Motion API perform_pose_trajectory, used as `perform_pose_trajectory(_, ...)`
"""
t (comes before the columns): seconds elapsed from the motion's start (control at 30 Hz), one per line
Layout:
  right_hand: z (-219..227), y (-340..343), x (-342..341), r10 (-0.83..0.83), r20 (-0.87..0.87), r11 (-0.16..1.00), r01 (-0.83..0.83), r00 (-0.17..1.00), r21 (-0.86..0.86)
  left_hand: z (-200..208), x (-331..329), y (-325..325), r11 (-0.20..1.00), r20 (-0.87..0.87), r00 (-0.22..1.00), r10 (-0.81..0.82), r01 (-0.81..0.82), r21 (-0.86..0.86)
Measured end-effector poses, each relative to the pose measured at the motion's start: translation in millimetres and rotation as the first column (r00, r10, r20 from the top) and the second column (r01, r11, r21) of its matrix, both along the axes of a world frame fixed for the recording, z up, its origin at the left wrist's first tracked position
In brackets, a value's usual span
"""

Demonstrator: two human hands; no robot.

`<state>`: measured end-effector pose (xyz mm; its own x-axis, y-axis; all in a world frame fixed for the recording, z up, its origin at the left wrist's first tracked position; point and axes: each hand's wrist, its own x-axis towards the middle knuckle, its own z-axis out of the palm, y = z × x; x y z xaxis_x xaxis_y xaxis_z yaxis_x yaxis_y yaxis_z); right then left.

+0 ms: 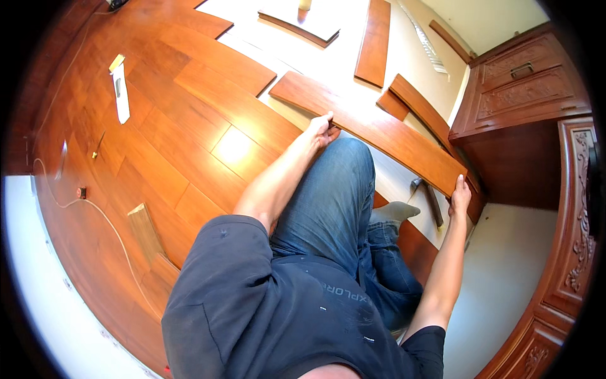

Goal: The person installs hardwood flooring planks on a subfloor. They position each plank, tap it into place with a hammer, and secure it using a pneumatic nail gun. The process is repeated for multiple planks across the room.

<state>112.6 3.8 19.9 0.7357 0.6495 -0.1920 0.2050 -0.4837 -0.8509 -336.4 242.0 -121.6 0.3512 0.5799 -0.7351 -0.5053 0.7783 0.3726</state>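
A long reddish-brown floorboard (379,129) is held between my two hands, slanting from upper left down to the right beyond my bent knee. My left hand (322,130) grips its near edge towards the left part, thumb on top and fingers partly hidden beneath. At the right end, my right hand (461,197) is closed around the corner, thumb uppermost. Under the board's right part, close to my socked foot, lies a hammer (430,201) with a dark handle. Laid planks (208,120) stretch away to the left with a stepped edge.
Loose boards (374,44) lie on the pale underlayer ahead, another pair (423,114) beside the carved wooden cabinet (524,82) at right. On the laid floor are a white-bladed handsaw-like tool (120,95), a small red-and-black object (81,192), a cord (113,228) and a board offcut (145,230).
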Motion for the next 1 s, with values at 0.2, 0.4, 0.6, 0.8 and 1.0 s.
perform_pose_trajectory(0.2,-33,3,10,0.074,0.189,0.978,-0.033,0.979,-0.207,12,-18,-11,0.990,-0.137,0.981,-0.134,0.137,0.014)
perform_pose_trajectory(0.4,-109,-32,7,0.070,0.151,0.930,-0.010,0.986,-0.369,34,-61,-5,0.484,-0.727,0.476,-0.495,0.846,0.224)
perform_pose_trajectory(0.6,-158,-49,-22,0.208,0.248,0.856,-0.053,0.946,-0.514,23,-23,29,0.117,-0.877,0.251,0.409,0.939,0.323)
perform_pose_trajectory(0.8,-148,-60,-19,0.269,0.246,0.838,-0.101,0.931,-0.536,-21,-1,58,-0.020,-0.817,0.324,0.477,0.933,0.358)
perform_pose_trajectory(1.0,-123,-54,-37,0.357,0.318,0.785,-0.098,0.878,-0.611,-21,-2,51,0.000,-0.781,0.328,0.531,0.922,0.387)
